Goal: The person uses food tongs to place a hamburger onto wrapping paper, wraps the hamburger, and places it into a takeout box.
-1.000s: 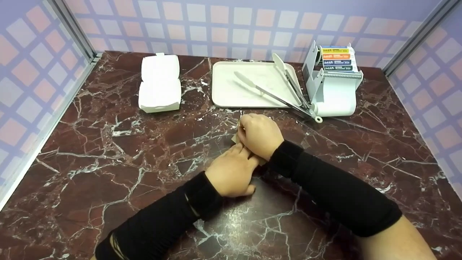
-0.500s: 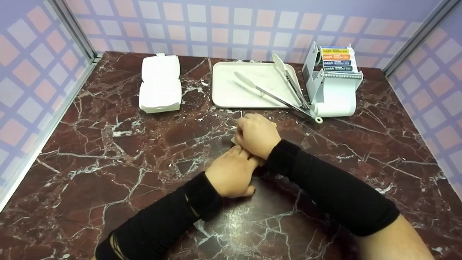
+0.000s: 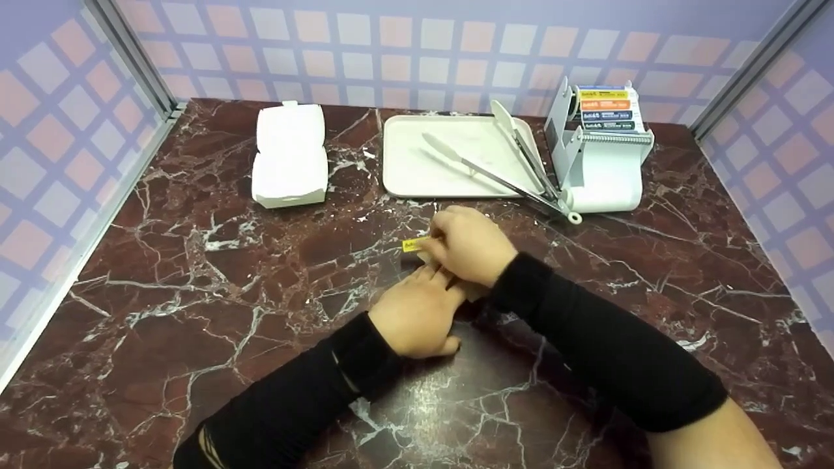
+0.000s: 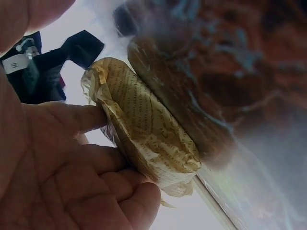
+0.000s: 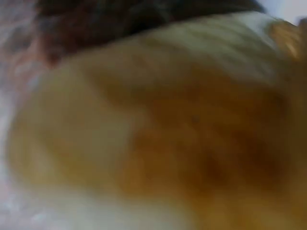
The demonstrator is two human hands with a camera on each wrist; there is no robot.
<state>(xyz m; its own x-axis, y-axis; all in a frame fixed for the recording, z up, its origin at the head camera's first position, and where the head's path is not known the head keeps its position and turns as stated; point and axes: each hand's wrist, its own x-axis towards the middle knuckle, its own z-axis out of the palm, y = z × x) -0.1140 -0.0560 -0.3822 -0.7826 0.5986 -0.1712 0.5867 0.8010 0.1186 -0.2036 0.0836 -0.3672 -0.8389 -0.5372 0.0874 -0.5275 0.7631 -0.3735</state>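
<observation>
A bundle wrapped in printed tan paper (image 4: 144,120) lies on the table, its contents hidden; the hands cover most of it in the head view. My left hand (image 3: 418,312) rests on it with the fingers extended, and the left wrist view has the fingertips touching its creased side. Just beyond, my right hand (image 3: 474,244) lies over the bundle's far part. A small yellow label (image 3: 410,245) sticks out to the left from between its thumb and fingers. The right wrist view is blurred, filled by tan paper (image 5: 72,129).
A white clamshell box (image 3: 290,172) stands unfolded at the back left. Metal tongs (image 3: 495,179) with pale tips lie across a cream tray (image 3: 401,179). Right of them is a label dispenser (image 3: 609,156) with several coloured label rolls. Patterned panels enclose the marble table (image 3: 195,312).
The yellow label has come into sight at my right fingertips, where the fingers were curled over before. My right hand has turned slightly; the left has hardly moved.
</observation>
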